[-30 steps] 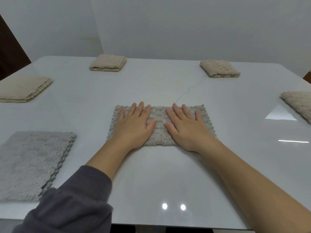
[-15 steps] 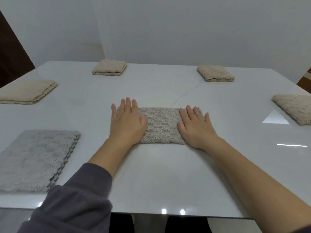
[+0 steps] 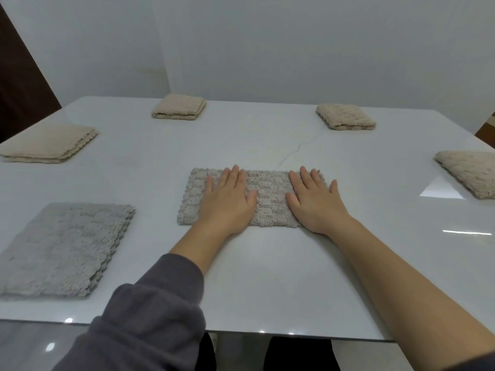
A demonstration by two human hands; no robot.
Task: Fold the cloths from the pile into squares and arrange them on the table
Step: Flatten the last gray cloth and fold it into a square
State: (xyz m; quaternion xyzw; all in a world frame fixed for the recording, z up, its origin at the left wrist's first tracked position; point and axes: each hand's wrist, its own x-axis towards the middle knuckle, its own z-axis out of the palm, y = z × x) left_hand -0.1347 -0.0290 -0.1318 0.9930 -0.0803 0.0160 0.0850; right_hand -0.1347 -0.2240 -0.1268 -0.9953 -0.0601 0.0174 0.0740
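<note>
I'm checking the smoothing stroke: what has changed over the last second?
Both hands slid apart from the middle of the grey cloth: the right hand out to its right end, the left hand leftward, then partway back. Both stay flat, holding nothing. The cloth, the grey pile and the beige cloths have not moved.

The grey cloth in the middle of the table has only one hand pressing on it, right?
Not quite. Two hands press on it, not one: the left hand and the right hand both lie flat, fingers straight, on the grey cloth in the middle of the table. The head view shows it.
</note>
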